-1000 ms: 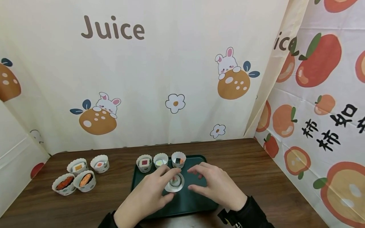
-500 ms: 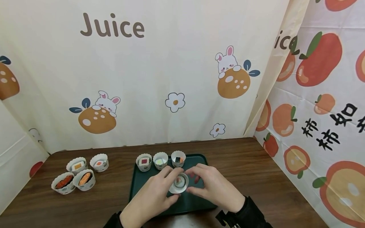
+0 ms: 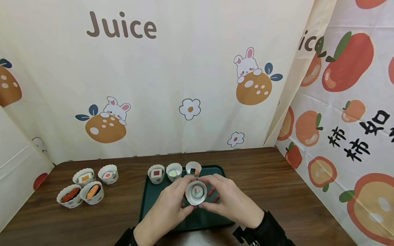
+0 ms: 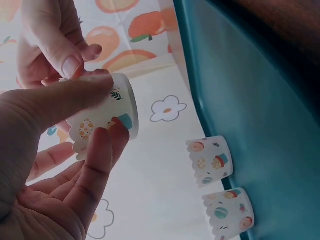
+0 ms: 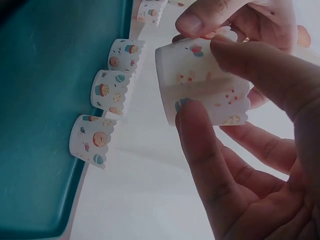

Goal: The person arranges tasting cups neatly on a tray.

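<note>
A white paper baking cup [image 3: 196,203] with a scalloped rim holds a round toy sushi roll [image 3: 197,191]. My left hand [image 3: 167,206] pinches the cup from the left, thumb on the near side. From the right, my right hand [image 3: 229,198] grips the same cup between thumb and fingers. Both wrist views show the printed cup wall [image 4: 95,117] between thumbs and fingers, raised off the green tray [image 3: 194,220] beneath. Along the tray's far edge stand a cup with a red-centred piece [image 3: 156,173], one with a pale green-yellow piece [image 3: 173,173] and one with a black-and-orange piece [image 3: 193,171].
Several more cups stand on the brown wooden table [image 3: 261,177] at the left. They hold a red-topped sushi [image 3: 70,195], an orange-topped sushi [image 3: 92,192], a yellow-centred piece [image 3: 84,177] and an orange-centred roll [image 3: 107,175]. A printed curtain [image 3: 191,68] hangs behind the table.
The cup has shifted slightly right in the left hand. The right hand, apart from it one second ago, has closed in and now grips it too. The other cups have stayed put.
</note>
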A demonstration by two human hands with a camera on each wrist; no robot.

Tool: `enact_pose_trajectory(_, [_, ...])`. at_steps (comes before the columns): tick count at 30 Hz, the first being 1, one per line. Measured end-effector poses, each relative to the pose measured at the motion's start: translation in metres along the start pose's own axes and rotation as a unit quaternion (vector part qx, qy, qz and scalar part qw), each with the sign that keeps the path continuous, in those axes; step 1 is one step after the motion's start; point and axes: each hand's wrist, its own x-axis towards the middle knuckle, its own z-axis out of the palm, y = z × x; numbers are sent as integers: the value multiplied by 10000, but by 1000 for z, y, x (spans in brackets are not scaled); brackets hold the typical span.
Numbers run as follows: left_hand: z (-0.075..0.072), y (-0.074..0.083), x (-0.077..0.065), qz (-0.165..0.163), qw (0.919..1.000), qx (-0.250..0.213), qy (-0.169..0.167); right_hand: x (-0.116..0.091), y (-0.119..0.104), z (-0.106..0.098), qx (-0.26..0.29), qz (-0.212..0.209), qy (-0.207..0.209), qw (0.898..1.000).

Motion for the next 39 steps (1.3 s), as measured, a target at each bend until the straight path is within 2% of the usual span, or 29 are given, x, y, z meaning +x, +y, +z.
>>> enact_pose_trajectory(8, [-1, 3, 0, -104, 9999, -103, -13, 2, 3, 1, -9, -6, 50, 10000])
enact_pose_trajectory(18, [4, 3, -3, 374, 9991, -76, 191, 0, 6, 1, 30, -173, 80, 9998])
enact_pose_trajectory(29, [3, 3, -4, 442, 9989, -31, 133, 0, 5, 0, 245, -97, 28, 9996])
enact_pose_trajectory(39, [3, 2, -5, 614, 9979, 99, 206, -1, 6, -1, 130, -147, 71, 9998])
